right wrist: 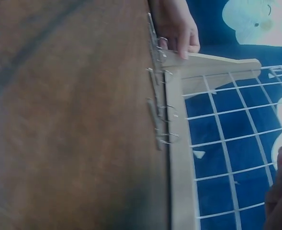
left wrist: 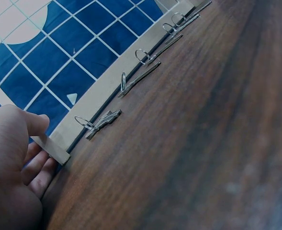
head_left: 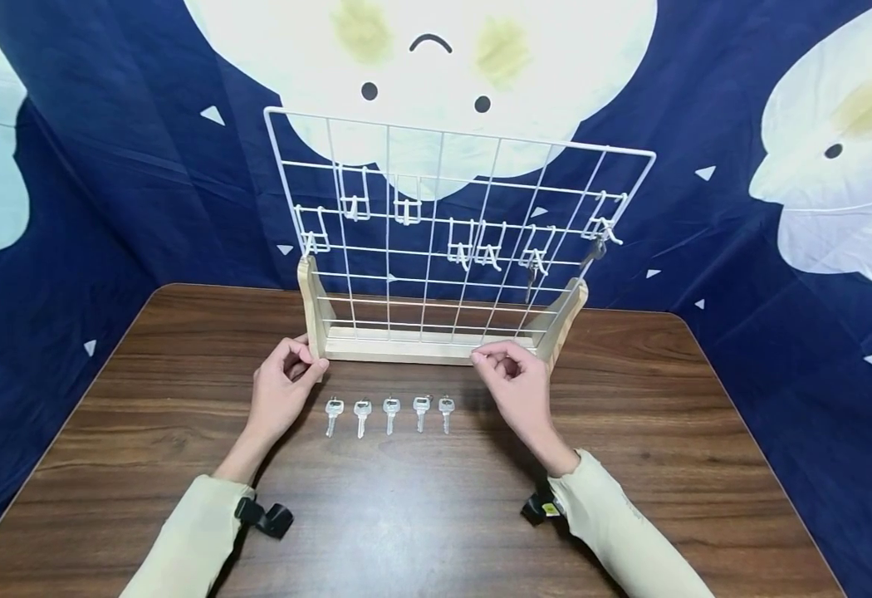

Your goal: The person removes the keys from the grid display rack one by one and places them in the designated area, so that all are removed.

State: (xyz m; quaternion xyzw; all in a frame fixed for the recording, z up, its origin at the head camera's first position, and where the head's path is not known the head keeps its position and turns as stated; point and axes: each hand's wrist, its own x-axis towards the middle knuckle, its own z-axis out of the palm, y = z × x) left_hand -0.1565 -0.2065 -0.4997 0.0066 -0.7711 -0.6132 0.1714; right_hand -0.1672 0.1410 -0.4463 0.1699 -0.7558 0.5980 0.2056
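My left hand [head_left: 282, 382] grips the left end of the wooden stand [head_left: 399, 346], thumb on one side and fingers on the other. That stand holds up a white wire grid [head_left: 406, 264]. Over the right part of the base is my right hand [head_left: 518, 386], fingers curled and the thumb tip near the index fingertip; nothing shows between them. Several silver keys [head_left: 391, 407] with small rings lie in a row on the table before the stand. One key [head_left: 531, 281] hangs from a hook at the right, and another key [head_left: 595, 252] from the rightmost hook.
Several white hooks [head_left: 407, 212] are clipped on the grid. The wooden table [head_left: 399, 515] reaches toward me from the stand. Dark blue cloth [head_left: 174, 199] with white cloud shapes hangs behind and at both sides. A black camera strap [head_left: 264, 517] sits on the left wrist.
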